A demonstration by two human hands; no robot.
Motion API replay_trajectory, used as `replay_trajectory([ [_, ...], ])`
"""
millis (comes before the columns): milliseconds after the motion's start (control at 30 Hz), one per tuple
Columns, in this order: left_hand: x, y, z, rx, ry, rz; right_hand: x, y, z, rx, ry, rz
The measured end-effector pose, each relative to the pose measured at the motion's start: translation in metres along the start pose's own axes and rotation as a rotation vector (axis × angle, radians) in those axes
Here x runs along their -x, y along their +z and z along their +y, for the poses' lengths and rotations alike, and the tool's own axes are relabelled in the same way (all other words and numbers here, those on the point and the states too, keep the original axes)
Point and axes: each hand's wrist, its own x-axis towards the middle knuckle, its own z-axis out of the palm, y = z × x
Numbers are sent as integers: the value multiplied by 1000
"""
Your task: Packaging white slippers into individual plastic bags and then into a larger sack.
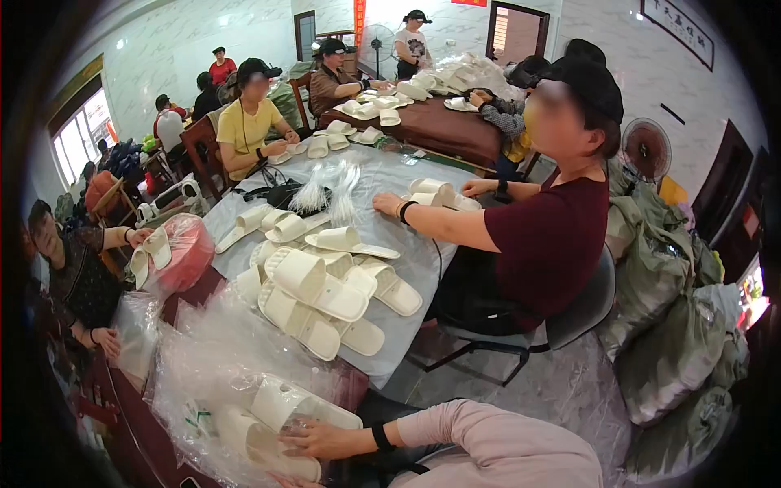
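Observation:
At the lower edge, a pair of cream slippers lies beside and partly within clear plastic bags. My right hand (pixel 321 440), with a pink sleeve and black wristband, reaches across the pair. Its fingers curl over the near slipper (pixel 248 435), close against the far slipper (pixel 305 405). Of my left hand (pixel 293 481), only a sliver shows below the near slipper's heel; its fingers are mostly cut off by the frame. Crumpled clear bags (pixel 220 358) spread to the left of the pair.
A pile of cream slippers (pixel 325 285) covers the near part of the sheeted table (pixel 382 366). Beyond lie white strands (pixel 325 191). A co-worker in maroon (pixel 545 244) sits right, another in yellow (pixel 252 126) across. A pink-red bundle (pixel 191 252) stands left; stuffed sacks (pixel 675 350) line the right.

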Motion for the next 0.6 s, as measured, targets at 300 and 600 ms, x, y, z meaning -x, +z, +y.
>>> replay_trajectory([
  [300, -9, -9, 32, 237, -325, 75, 27, -54, 11, -249, 57, -198],
  [600, -12, -7, 15, 355, -458, 72, 73, -62, 18, -142, 97, -316],
])
